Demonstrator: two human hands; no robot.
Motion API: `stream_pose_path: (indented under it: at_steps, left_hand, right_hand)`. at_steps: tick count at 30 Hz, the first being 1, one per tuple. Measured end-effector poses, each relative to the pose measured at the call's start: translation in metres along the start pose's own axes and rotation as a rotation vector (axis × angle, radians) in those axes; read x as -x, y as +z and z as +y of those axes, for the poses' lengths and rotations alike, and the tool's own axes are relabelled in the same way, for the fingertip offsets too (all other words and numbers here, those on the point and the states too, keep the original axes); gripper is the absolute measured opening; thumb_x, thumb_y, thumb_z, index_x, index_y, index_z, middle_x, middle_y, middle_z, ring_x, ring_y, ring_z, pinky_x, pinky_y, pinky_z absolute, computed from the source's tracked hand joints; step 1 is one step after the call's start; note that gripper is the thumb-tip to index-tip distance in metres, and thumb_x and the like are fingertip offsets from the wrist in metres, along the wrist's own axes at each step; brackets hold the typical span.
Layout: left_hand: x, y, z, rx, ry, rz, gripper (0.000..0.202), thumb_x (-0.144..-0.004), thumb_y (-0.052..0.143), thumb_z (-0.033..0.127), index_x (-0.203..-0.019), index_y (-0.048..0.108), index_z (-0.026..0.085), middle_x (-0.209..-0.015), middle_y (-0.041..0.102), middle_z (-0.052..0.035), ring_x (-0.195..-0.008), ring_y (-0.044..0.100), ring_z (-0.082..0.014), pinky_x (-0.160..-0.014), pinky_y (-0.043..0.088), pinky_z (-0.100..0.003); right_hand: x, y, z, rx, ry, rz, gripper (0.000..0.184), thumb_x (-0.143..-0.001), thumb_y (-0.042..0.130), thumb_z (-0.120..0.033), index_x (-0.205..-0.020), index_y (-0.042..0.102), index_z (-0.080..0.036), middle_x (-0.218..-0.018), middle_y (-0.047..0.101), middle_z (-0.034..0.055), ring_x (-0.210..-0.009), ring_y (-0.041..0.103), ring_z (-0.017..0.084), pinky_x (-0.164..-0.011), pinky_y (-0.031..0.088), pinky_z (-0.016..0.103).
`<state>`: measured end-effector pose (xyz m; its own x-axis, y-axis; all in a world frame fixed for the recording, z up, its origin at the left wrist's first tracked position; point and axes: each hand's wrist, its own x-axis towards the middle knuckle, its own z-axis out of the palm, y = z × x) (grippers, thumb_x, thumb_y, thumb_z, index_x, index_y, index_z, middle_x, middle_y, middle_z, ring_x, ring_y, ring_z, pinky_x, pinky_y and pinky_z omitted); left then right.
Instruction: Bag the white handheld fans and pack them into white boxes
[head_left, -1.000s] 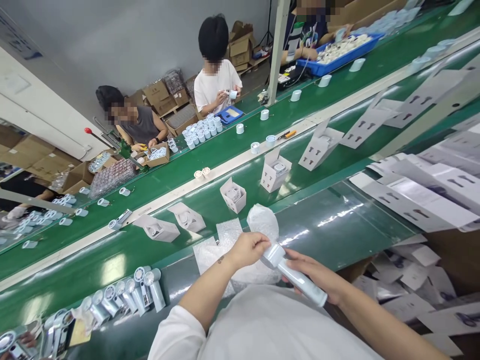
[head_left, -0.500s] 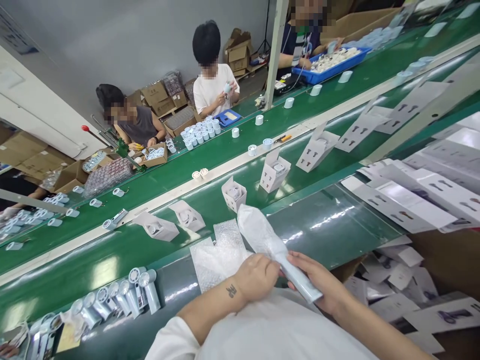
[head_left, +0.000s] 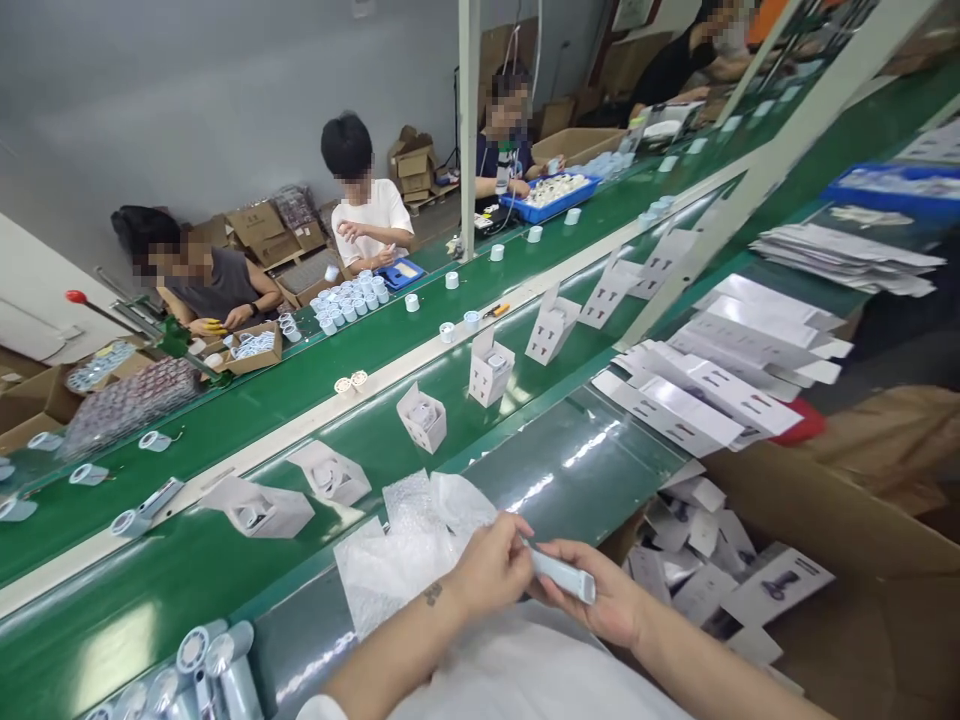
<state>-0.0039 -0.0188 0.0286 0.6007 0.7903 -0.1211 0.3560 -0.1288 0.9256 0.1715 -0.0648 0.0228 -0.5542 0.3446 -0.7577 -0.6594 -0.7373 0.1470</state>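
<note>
Near edge: left hand (head_left: 491,568) pinches soft bubble bag (head_left: 450,505) over the fan (head_left: 564,577), right hand (head_left: 604,605) closed round its handle, which looks light, rigid, best gripped there.

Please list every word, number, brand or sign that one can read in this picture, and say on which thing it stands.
No text can be read.
The mark on the left wrist: too small to read.
The flat white boxes: only dark pictures, any print blurred.
The cards in the carton: print too small.
The fan in the left hand and right hand: no label shows.
</note>
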Motion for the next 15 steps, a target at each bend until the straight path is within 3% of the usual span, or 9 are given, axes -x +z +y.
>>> stream_pose_path:
  at_steps: [5,9,11,13,15]
  left_hand:
    - [-0.008,0.002,0.003,0.137,-0.015,-0.026,0.018,-0.080,0.051,0.015,-0.097,0.050,0.020,-0.063,0.046,0.0071,-0.059,0.045,-0.0105,-0.060,0.036,-0.022]
    - [-0.018,0.005,-0.004,0.233,-0.050,0.004,0.010,-0.080,0.052,0.018,-0.090,0.049,0.020,-0.065,0.041,0.0063,-0.062,0.042,-0.0108,-0.062,0.035,-0.023]
    - [-0.020,0.009,-0.007,0.271,-0.054,-0.013,0.009,-0.079,0.055,0.021,-0.086,0.049,0.020,-0.065,0.041,0.0058,-0.063,0.042,-0.0107,-0.063,0.035,-0.023]
    - [-0.020,0.016,-0.011,0.345,-0.071,-0.012,0.014,-0.077,0.060,0.025,-0.083,0.048,0.020,-0.064,0.042,0.0061,-0.061,0.042,-0.0101,-0.062,0.034,-0.022]
    - [-0.020,0.023,-0.016,0.431,-0.095,0.025,0.022,-0.074,0.065,0.032,-0.081,0.047,0.020,-0.061,0.040,0.0070,-0.057,0.039,-0.0091,-0.059,0.032,-0.022]
  right_hand:
    - [-0.006,-0.008,-0.007,-0.121,0.033,-0.013,0.016,-0.079,0.053,-0.014,-0.089,0.064,-0.009,-0.083,0.071,0.0141,-0.095,0.070,0.026,-0.056,0.059,0.019]
    - [-0.025,-0.023,-0.015,-0.032,-0.003,-0.098,0.017,-0.079,0.054,-0.021,-0.084,0.066,-0.011,-0.072,0.071,0.0094,-0.071,0.071,0.017,-0.055,0.057,0.018]
    - [-0.039,-0.033,-0.017,0.170,-0.151,-0.096,0.014,-0.077,0.058,-0.027,-0.076,0.066,-0.015,-0.063,0.069,0.0037,-0.062,0.069,0.013,-0.056,0.055,0.016]
    - [-0.053,-0.042,-0.016,0.377,-0.388,-0.076,0.015,-0.072,0.064,-0.035,-0.068,0.064,-0.021,-0.058,0.068,-0.0029,-0.062,0.069,0.012,-0.061,0.055,0.017]
    - [-0.064,-0.048,-0.012,0.507,-0.577,-0.059,0.026,-0.066,0.068,-0.047,-0.059,0.058,-0.024,-0.055,0.067,-0.0067,-0.063,0.069,0.013,-0.066,0.055,0.020]
